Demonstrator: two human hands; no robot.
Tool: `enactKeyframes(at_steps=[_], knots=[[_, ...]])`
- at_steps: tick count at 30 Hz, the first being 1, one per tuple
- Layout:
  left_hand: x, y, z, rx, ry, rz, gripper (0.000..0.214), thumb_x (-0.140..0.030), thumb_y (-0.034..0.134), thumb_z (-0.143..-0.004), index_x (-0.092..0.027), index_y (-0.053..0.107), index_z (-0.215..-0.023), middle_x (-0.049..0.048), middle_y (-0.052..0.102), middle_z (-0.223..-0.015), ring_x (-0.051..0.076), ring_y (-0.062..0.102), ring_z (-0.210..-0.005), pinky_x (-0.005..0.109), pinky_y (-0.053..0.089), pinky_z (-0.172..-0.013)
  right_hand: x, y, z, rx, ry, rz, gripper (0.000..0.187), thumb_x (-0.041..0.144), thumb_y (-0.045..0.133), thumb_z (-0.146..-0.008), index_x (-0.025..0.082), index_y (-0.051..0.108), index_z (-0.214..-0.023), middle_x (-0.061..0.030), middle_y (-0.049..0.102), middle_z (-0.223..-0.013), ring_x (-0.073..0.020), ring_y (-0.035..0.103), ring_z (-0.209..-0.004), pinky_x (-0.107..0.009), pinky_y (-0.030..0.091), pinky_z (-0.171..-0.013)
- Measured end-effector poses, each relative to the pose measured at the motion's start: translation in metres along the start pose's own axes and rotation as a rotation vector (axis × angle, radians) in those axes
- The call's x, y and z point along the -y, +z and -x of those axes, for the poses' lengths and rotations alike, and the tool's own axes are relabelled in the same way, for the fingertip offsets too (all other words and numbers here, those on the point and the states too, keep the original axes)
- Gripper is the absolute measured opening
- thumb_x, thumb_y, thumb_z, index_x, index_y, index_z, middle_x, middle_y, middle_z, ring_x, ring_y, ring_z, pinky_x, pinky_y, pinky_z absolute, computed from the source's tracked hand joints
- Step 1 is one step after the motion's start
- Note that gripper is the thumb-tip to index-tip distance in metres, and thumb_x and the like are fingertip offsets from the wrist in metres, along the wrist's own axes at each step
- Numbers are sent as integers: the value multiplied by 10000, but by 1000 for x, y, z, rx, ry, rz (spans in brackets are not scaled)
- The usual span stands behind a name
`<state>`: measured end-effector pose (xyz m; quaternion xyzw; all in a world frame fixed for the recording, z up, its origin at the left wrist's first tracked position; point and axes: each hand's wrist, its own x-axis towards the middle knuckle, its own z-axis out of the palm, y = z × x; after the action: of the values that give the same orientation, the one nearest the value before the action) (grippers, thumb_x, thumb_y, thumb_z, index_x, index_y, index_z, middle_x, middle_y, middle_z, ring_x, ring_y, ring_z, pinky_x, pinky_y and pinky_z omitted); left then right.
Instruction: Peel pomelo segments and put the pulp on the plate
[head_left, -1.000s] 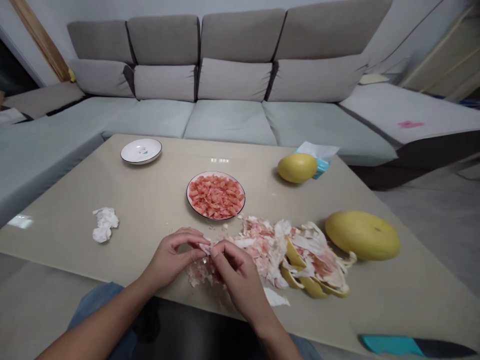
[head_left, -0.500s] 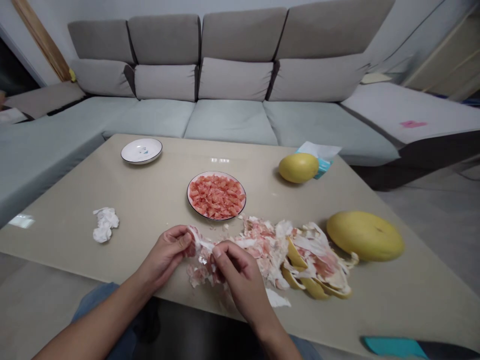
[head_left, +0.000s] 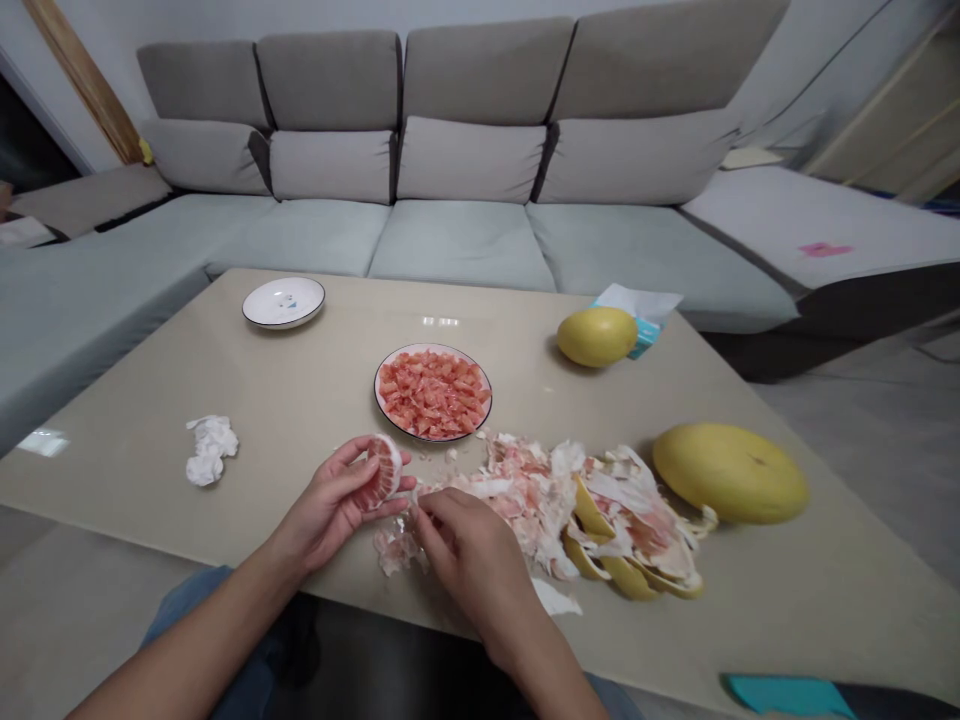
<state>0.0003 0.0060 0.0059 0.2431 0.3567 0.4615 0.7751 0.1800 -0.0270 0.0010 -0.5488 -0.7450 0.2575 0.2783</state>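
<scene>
While the left hand [head_left: 334, 505] cradles a peeled pomelo segment [head_left: 384, 473] in loosely curled fingers [head_left: 352, 452], the right hand [head_left: 469, 550] bends over pith scraps [head_left: 397, 552], perhaps pinching a shred, though its knuckles hide that. Both hover above the tabletop [head_left: 247, 370], beside a heap of peel [head_left: 570, 510], near a plate of pink pulp [head_left: 433, 393]

The person's bare left hand [head_left: 330, 503] lies cupped, palm turned upward and tilted inward, with the fingers curled loosely up. The right hand [head_left: 466, 542] arches palm-down just beside it, its fingertips [head_left: 422, 510] bunched and pointing downward. Both forearms [head_left: 201, 635] angle inward from the lower edge of view, wrists gently bent.
</scene>
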Motion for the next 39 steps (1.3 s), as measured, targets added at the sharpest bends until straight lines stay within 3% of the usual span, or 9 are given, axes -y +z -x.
enactKeyframes(at_steps=[4, 7, 11, 15, 20, 24, 28, 30, 39], knots=[[0, 1, 1, 17, -3, -58, 375, -195, 686, -843, -167, 609, -1209, 159, 691, -1156, 283, 711, -964, 372, 595, -786, -6, 3, 0, 75, 52, 230, 234, 126, 474, -874, 200, 629, -716, -41, 668, -717, -166, 580, -640, -255, 329, -586], [-1, 1, 1, 16, -8, -40, 367, -186, 652, -865, -156, 616, -1228, 157, 698, -1145, 282, 694, -1006, 402, 575, -851, -8, 3, 1, 89, 94, 258, 240, 179, 512, -884, 209, 639, -684, -41, 688, -684, -175, 601, -620, -260, 312, -562], [-1, 1, 0, -3, 26, 15, 328, -178, 633, -871, -145, 639, -1197, 146, 690, -1171, 281, 684, -1026, 438, 531, -936, -9, -1, 1, -19, 151, 203, 343, 361, 588, -875, 208, 591, -568, -23, 640, -563, -161, 552, -523, -261, 286, -517], [-1, -1, -2, -48, 59, 40, 332, -197, 637, -870, -154, 647, -1199, 140, 680, -1195, 266, 675, -1037, 426, 525, -943, -12, -10, 0, -152, 196, 128, 532, 478, 449, -940, 214, 470, -479, 3, 513, -456, -135, 454, -447, -264, 268, -487], [1, -4, -4, -74, 80, 29, 359, -190, 672, -853, -199, 646, -1211, 94, 706, -1140, 209, 683, -994, 390, 517, -950, -17, -17, 0, -118, 168, 93, 327, 365, 412, -952, 212, 638, -772, -37, 674, -675, -183, 600, -603, -268, 358, -558], [3, -2, -2, -83, 89, -7, 382, -176, 702, -832, -234, 643, -1206, 68, 681, -1172, 197, 645, -1060, 405, 491, -991, -17, -14, 0, -106, 201, 24, 367, 394, 462, -936, 211, 647, -678, -44, 666, -623, -187, 602, -571, -282, 404, -564], [6, 2, 2, -38, 84, -68, 310, -165, 721, -815, -223, 662, -1114, 64, 671, -1160, 220, 621, -1100, 473, 473, -1012, -9, -8, -1, -226, 24, -163, 229, 236, 465, -925, 219, 662, -1041, -79, 705, -1002, -208, 655, -863, -322, 488, -768], [8, 4, 3, -26, 96, -109, 230, -176, 724, -815, -199, 669, -1036, 73, 678, -1143, 225, 612, -1118, 454, 463, -1021, -3, -4, -1, -247, -33, -223, 200, 220, 486, -924, 231, 669, -1005, -72, 701, -1008, -213, 645, -929, -337, 488, -826], [21, 11, 3, -53, 446, -518, 9, -190, 745, -769, -184, 741, -774, 81, 616, -1104, 230, 597, -1102, 361, 464, -1022, 9, 5, 0, -349, 133, -454, 151, 266, 617, -865, 218, 723, -961, -55, 743, -948, -202, 685, -870, -316, 536, -793]])
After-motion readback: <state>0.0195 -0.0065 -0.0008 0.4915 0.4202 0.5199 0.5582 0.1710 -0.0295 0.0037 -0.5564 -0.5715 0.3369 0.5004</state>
